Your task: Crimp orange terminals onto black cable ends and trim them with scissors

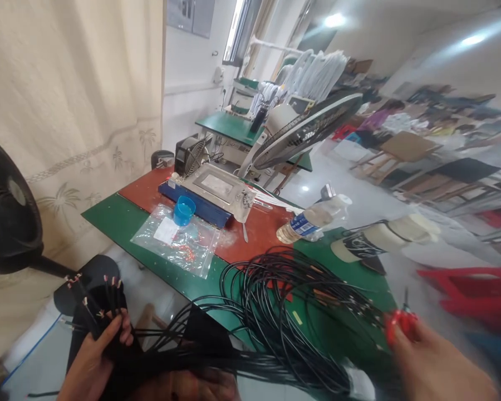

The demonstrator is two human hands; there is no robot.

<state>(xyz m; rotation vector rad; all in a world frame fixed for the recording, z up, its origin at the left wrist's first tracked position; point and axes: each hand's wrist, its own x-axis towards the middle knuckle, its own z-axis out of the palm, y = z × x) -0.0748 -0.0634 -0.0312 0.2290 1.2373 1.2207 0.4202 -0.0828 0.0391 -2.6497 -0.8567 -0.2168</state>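
My left hand (102,342) is closed around black cables (83,306) at the lower left; short coloured wire ends stick out of their tips. At the lower right, my right hand (432,356) grips a red-handled tool (401,323) with a thin dark tip pointing up; blur hides its exact kind. Between the hands, a large loose coil of black cable (271,301) lies over the green table (117,223) and hangs off its near edge. White wrapping (359,381) surrounds part of the bundle near my right hand.
A clear plastic bag (179,239) with small orange pieces lies beside a blue cup (184,210). Behind them is a blue-and-beige device (209,195). A bottle (304,223), a tipped standing fan (309,133), a black fan (8,206) and a red stool (480,289) surround the table.
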